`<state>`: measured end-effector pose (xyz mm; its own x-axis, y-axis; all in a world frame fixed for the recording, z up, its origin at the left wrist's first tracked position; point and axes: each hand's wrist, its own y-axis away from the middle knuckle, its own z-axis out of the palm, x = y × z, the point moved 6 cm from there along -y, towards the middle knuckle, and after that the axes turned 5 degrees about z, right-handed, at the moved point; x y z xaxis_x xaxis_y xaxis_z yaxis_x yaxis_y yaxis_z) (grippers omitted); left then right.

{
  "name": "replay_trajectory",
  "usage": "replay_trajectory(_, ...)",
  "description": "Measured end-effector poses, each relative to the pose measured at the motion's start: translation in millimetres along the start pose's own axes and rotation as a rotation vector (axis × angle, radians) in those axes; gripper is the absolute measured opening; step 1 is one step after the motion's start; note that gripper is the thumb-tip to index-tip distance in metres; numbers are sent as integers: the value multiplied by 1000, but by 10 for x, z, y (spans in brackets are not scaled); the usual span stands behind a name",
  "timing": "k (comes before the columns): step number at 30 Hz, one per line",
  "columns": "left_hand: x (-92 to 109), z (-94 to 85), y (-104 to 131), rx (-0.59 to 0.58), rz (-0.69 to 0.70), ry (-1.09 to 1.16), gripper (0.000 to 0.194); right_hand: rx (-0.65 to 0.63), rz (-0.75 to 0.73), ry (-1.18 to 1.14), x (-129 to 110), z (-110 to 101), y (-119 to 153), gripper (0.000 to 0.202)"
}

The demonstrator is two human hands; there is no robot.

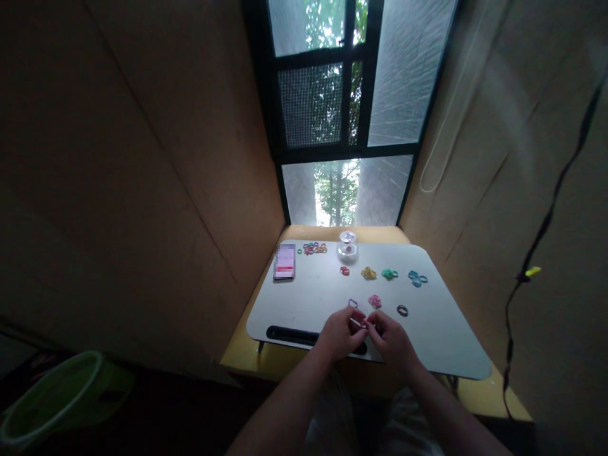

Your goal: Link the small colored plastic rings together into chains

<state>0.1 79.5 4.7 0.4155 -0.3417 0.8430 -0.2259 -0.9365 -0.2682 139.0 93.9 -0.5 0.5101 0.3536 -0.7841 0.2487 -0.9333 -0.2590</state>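
My left hand (340, 332) and my right hand (392, 339) meet over the near edge of a white lap tray (441, 329). Together they pinch a small ring-shaped piece (365, 325) between their fingertips; its colour is hard to tell. Just beyond my hands lie a purple ring (352, 303), a pink cluster of rings (375, 301) and a dark ring (402, 310). Farther back sit sorted small piles: red (344, 270), yellow (368, 273), green (389, 273) and blue (417, 278).
A phone (284, 261) with a lit screen lies at the tray's far left, next to a mixed pile of rings (314, 248). A clear small container (347, 246) stands at the back. Cardboard walls flank the tray; a window is ahead. A green tub (61, 396) sits low left.
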Motion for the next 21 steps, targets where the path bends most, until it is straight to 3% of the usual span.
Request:
replay_trajectory(9, -3, -25, -53, 28, -20, -169, 18, -5, 13, -21, 45, 9, 3, 17)
replay_trajectory(21, -10, -43, -30, 53, -16, -76, 12, -10, 4, 21, -27, -21, 14, 13)
